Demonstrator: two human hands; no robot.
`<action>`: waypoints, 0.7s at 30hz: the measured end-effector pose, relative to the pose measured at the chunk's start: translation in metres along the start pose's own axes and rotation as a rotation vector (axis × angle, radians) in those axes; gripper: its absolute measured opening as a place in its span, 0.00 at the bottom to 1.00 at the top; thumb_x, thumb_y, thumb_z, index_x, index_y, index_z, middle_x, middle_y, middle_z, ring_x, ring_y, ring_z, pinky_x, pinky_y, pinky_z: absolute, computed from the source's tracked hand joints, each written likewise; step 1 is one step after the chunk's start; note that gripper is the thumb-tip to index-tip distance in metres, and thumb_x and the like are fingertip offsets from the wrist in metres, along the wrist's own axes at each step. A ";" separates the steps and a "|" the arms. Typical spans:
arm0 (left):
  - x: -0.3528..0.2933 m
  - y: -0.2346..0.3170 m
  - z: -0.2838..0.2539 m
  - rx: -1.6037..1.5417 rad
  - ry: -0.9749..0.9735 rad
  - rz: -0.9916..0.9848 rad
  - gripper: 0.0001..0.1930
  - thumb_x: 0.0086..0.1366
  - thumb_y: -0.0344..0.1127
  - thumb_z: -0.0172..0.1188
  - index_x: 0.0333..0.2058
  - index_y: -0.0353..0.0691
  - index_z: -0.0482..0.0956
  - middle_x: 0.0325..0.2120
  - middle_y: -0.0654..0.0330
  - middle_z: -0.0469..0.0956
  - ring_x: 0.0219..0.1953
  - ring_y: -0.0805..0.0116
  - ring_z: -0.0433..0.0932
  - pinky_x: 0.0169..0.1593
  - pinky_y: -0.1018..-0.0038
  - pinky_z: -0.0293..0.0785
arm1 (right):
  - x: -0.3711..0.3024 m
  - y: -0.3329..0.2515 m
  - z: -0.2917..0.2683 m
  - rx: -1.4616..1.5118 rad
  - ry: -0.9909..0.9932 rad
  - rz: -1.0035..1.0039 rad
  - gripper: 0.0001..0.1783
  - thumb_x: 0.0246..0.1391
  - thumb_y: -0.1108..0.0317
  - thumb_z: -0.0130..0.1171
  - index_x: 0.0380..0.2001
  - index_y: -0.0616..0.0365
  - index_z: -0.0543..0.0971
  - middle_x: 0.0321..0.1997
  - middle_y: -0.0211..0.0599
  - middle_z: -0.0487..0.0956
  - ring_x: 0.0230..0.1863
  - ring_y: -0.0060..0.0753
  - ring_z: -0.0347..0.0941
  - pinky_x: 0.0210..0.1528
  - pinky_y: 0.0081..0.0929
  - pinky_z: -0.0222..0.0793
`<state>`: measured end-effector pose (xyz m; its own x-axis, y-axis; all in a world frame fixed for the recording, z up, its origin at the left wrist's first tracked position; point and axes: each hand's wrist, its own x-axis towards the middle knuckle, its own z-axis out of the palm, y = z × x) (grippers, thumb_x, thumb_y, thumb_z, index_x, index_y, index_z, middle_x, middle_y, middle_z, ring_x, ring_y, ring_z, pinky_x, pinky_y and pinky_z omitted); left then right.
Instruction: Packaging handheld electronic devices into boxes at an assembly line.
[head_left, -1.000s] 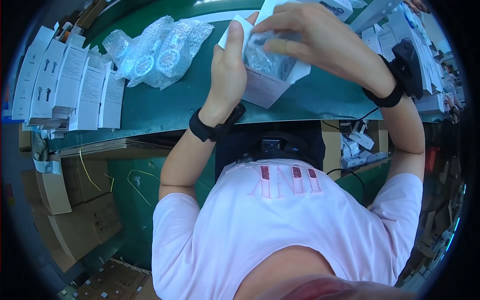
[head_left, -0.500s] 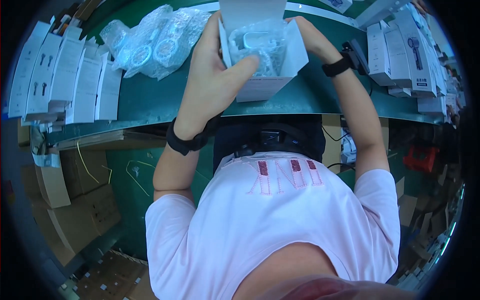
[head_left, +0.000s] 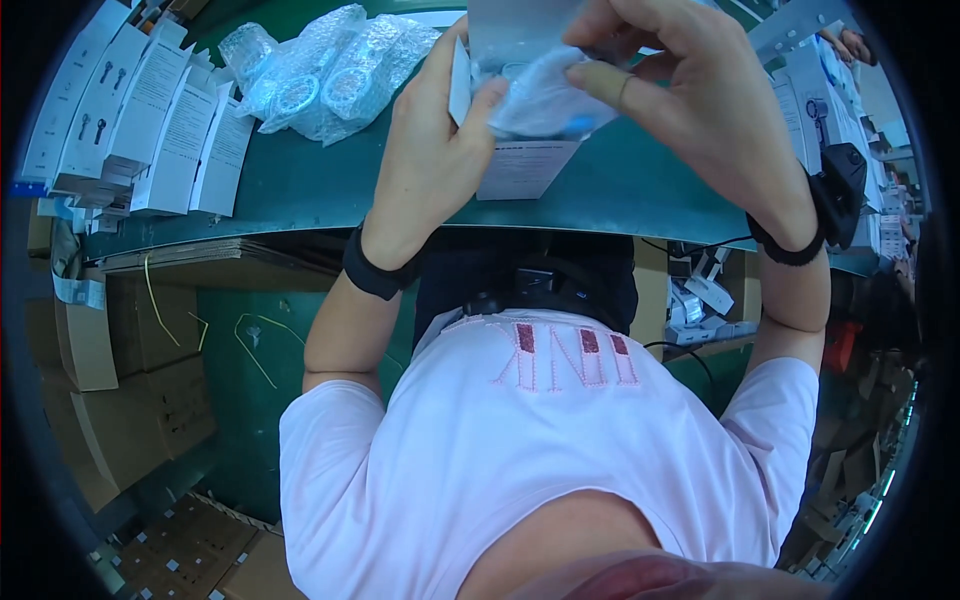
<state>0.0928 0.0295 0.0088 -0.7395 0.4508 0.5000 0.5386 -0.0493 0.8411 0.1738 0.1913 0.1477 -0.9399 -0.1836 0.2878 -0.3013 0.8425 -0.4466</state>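
Observation:
An opened white carton [head_left: 525,170] stands on the near part of the green bench, its lid flap raised at the far side. My left hand [head_left: 430,150] is wrapped round its left wall, with the thumb over the rim. Over the opening, my right hand [head_left: 690,110] pinches a whitish plastic-wrapped item [head_left: 545,95] between thumb and fingers. Motion blurs this item, which has a small blue spot at its lower right; its exact kind cannot be made out. It covers most of what lies inside the carton.
Several bubble-wrapped handheld fans [head_left: 335,85] lie left of the carton. Rows of white printed cartons [head_left: 140,120] stand at the bench's left end, and more cartons [head_left: 825,110] at its right. Below the bench are brown cardboard boxes [head_left: 145,360] and a dark cable [head_left: 690,355].
My right hand has come from the carton's right side to above its opening and now grips the whitish item there. The left hand keeps its hold on the carton.

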 end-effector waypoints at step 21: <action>-0.001 -0.026 -0.013 -0.020 -0.232 0.223 0.30 0.52 0.36 0.72 0.55 0.40 0.75 0.58 0.48 0.67 0.58 0.54 0.71 0.60 0.65 0.66 | -0.017 0.116 0.041 0.702 -0.152 0.203 0.47 0.47 0.47 0.69 0.66 0.55 0.62 0.61 0.45 0.71 0.59 0.37 0.69 0.61 0.33 0.65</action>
<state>0.0740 0.0187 -0.0107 -0.4916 0.6177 0.6138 0.6672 -0.1858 0.7214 0.1483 0.2716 0.0556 -0.9844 -0.1700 0.0447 -0.1034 0.3549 -0.9292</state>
